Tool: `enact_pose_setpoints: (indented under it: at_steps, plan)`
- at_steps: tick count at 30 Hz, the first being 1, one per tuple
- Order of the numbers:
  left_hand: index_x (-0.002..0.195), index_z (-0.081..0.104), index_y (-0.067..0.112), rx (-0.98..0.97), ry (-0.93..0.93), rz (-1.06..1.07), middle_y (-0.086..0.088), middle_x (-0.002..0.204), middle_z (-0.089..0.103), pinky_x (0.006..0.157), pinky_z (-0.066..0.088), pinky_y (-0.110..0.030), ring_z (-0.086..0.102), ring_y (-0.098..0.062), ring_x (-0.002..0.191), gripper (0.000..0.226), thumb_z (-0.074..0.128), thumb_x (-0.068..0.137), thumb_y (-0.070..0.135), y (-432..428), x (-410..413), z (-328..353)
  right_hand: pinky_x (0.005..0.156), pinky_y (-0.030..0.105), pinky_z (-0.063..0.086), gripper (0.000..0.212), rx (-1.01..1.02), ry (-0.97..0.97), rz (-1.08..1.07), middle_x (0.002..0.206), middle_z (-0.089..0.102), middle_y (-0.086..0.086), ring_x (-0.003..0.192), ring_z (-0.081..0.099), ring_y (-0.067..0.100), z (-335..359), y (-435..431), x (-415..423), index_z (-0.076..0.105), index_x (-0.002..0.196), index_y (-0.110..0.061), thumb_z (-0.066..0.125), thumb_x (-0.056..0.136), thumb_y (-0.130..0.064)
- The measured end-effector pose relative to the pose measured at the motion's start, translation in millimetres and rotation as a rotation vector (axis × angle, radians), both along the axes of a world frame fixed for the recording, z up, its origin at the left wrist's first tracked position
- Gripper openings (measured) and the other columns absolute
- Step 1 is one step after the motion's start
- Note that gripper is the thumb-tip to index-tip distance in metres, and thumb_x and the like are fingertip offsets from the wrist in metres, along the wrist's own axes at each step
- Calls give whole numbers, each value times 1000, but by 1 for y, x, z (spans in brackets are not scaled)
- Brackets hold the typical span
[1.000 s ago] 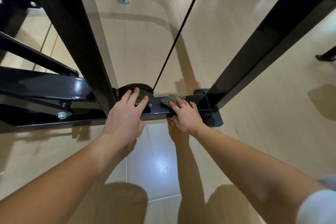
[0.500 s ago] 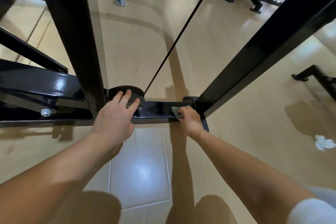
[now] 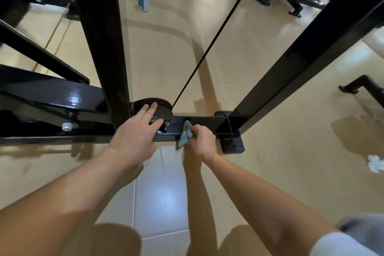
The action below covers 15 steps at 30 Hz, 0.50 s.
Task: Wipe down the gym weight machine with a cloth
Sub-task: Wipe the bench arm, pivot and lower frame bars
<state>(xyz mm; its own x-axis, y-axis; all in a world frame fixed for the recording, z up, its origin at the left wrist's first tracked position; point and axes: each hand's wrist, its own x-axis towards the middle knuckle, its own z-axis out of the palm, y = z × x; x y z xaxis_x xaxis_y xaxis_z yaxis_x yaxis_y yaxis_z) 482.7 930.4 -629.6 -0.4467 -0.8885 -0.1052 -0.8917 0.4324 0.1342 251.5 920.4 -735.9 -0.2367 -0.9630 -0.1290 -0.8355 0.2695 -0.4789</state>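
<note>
Your right hand (image 3: 202, 140) grips the bunched cloth (image 3: 185, 134) and holds it against the bar (image 3: 207, 123), the cloth hanging just left of your knuckles. Your left hand (image 3: 135, 135) lies flat with its fingers straight on the pulley (image 3: 164, 111) and grasps nothing.

Wadded like this, the cloth probably meets the metal with only a small patch. Spread it under your palm so one pass takes both the top and the near face. Work from your right hand toward your left, and ease off at the bolts (image 3: 154, 119) by your left fingertips, where a loose corner could snag. Then go the other way, to the plate (image 3: 232, 145) just beyond your right hand. Mind your left fingers near the groove where the cable (image 3: 207, 48) enters.

The bar's far face and underside do not show. Your left hand covers part of the pulley and the bar beneath it. Your right fingers are mostly tucked from view, so how firmly the cloth presses is unclear. Glare on the black paint makes dust hard to judge.
</note>
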Motion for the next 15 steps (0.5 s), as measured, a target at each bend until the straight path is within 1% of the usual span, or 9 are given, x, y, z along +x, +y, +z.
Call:
enact_pose_setpoints:
  at_steps: [3,5,7,8,10,12,14,15]
  plan:
    - [156,34,27,5,20,-1,-8,170,-2,116,36,-39,2,-26,157,67,58,94,27,-1,-1,-2,82,34,49,15,1,-3,-234,102,69,5,92,64,26,-1,5,-28,64,103,-17,59,91,-10]
    - [155,35,27,2,26,1,-8,170,-2,114,39,-39,2,-26,157,66,59,93,26,-2,-2,-4,79,34,46,15,22,-30,-416,104,69,9,87,60,25,1,7,-47,61,106,-13,56,93,-8]
    - [155,35,27,-1,27,4,-8,170,-2,113,41,-39,1,-27,157,66,59,94,26,-3,-3,-6,85,36,48,23,47,-154,-573,109,65,8,97,62,28,1,8,-56,59,115,-13,61,92,-8]
    - [155,34,27,-3,26,5,-8,170,-2,112,42,-39,1,-27,157,66,59,94,26,-4,-3,-7,88,36,51,29,60,-261,-636,111,63,7,102,63,29,-1,7,-55,56,117,-15,66,90,-11]
    - [155,33,28,-6,20,3,-8,170,-2,111,43,-39,1,-28,157,66,60,94,26,-3,-4,-7,94,41,56,39,61,-580,-783,115,60,7,104,64,29,-4,4,-40,51,117,-19,76,87,-19]
    - [156,32,29,7,14,2,-7,170,-5,110,44,-39,-1,-27,157,68,60,94,25,-3,-3,-5,87,44,61,40,75,-886,-919,113,61,9,99,66,30,-5,-1,-17,51,114,-17,79,86,-18]
    - [156,30,31,26,13,4,-6,170,-9,110,44,-38,-5,-24,157,69,60,94,25,0,-1,-6,76,40,64,32,130,-1098,-969,107,64,13,95,68,30,-4,-5,6,58,113,-12,77,87,-12]
    - [157,29,31,31,14,1,-5,170,-10,110,43,-37,-5,-23,157,70,60,94,25,2,1,-6,71,38,64,28,170,-1174,-976,107,64,14,94,69,30,-4,-7,18,60,112,-9,75,89,-10]
